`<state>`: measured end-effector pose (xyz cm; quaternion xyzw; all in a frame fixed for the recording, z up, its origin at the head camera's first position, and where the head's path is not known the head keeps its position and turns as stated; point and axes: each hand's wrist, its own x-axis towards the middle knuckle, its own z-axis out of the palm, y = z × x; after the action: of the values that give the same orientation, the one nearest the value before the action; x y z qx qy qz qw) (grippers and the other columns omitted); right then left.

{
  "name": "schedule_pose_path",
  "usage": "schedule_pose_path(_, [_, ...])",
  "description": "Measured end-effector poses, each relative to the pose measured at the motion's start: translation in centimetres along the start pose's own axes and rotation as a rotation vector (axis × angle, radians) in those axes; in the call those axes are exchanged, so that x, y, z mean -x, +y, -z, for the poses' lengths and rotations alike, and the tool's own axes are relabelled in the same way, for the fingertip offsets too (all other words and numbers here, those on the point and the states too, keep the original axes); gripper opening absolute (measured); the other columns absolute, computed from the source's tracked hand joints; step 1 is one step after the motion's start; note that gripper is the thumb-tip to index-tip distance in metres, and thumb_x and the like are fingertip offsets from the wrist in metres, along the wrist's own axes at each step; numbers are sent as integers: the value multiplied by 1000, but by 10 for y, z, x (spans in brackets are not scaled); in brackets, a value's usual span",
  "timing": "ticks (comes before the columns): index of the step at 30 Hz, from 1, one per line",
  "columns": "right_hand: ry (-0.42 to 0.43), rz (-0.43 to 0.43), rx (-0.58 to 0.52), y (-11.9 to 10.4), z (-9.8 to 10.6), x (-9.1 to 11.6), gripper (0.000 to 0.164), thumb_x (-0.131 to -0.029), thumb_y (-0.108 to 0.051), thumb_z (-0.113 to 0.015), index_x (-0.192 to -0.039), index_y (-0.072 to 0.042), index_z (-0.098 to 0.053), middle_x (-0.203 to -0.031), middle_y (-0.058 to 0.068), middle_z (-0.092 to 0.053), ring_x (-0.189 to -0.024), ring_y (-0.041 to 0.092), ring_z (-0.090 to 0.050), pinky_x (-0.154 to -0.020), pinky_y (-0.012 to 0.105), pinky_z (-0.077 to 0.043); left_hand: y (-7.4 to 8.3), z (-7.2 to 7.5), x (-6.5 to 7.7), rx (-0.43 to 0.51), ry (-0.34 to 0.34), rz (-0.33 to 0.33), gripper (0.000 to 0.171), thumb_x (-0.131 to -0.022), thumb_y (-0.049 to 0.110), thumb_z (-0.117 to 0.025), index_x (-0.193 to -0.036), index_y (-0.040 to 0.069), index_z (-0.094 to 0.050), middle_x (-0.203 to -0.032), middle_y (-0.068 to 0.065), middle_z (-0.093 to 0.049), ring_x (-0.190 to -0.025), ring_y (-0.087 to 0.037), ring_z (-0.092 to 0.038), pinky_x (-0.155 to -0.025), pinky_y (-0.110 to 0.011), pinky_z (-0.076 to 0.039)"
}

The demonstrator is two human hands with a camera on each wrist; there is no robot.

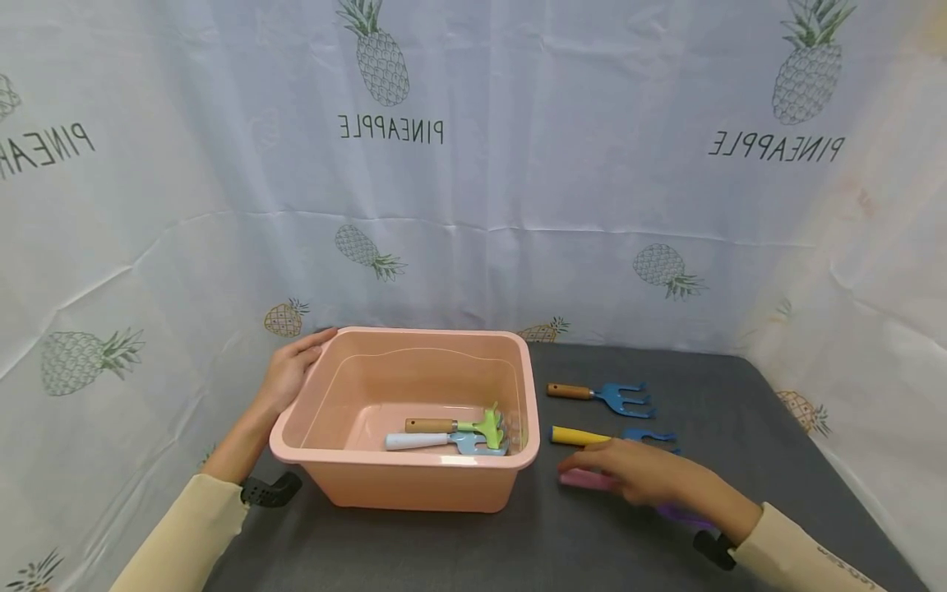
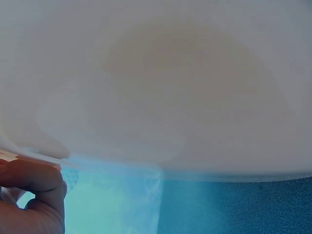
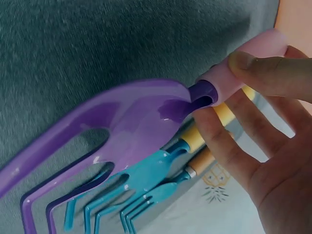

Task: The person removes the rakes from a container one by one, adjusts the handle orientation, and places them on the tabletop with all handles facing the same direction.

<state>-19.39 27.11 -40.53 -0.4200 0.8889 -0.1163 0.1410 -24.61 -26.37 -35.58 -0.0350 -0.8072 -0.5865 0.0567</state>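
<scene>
Two rakes [image 1: 490,427] lie in the basin [image 1: 422,489]; three others [image 1: 618,400] to its right.

peach rectangular plastic basin [image 1: 414,485], purple pronged garden rake [image 3: 141,109] with pink handle [image 3: 267,45], blue rake [image 3: 146,173] with yellow handle [image 1: 577,436], white pineapple-print fabric curtain [image 1: 503,173], dark grey tabletop [image 1: 444,551]

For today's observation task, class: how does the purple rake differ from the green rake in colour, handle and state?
The purple rake has a pink handle; the green rake has a wood-coloured one.
The purple rake is gripped by the right hand; the green rake lies inside the tub, held by neither hand.
Both have a pronged head on a straight handle.
</scene>
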Motion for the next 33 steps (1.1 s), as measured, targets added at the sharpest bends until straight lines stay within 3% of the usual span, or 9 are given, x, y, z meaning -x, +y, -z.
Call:
schedule_pose_path(9, [-12,11,21,-1,-8,-4,84,-78,21,-63,-142,-34,-60,-140,-19,-62,-126,15,-62,-102,47,-56,2,-2,2,-6,2,16,46,-112,18,-39,-154,1,-46,-154,-25,-48,-96,13,-64,-81,-13,-56])
schedule_pose_path(12, [-6,24,28,-1,-11,-4,84,-78,21,-63,-142,-34,-61,-139,-18,-63,-125,13,-62,-99,43,-57,2,-2,2,-9,2,18,45,-112,18,-38,-154,1,-46,-155,-28,-45,-95,14,-64,-81,-12,-56])
schedule_pose_path(15, [10,41,20,0,-12,-3,85,-77,21,-63,-141,-34,-61,-134,-15,-64,-113,7,-62,-88,32,-57,2,-2,1,-14,-1,19,46,-113,18,-37,-155,2,-45,-156,-29,-44,-95,15,-63,-81,-12,-55])
schedule_pose_path(20, [30,81,14,3,-16,-2,84,-79,21,-65,-141,-36,-61,-124,-13,-64,-91,1,-52,-74,21,-42,3,-1,2,-17,2,8,45,-112,17,-38,-154,1,-46,-156,-30,-43,-95,15,-62,-80,-11,-55])
schedule_pose_path(33, [49,128,30,8,-20,0,91,-73,23,-64,-142,-35,-60,-128,-14,-65,-99,1,-56,-76,21,-41,4,-2,3,-17,11,-3,45,-112,16,-38,-153,-1,-46,-155,-31,-43,-95,16,-62,-81,-10,-55])
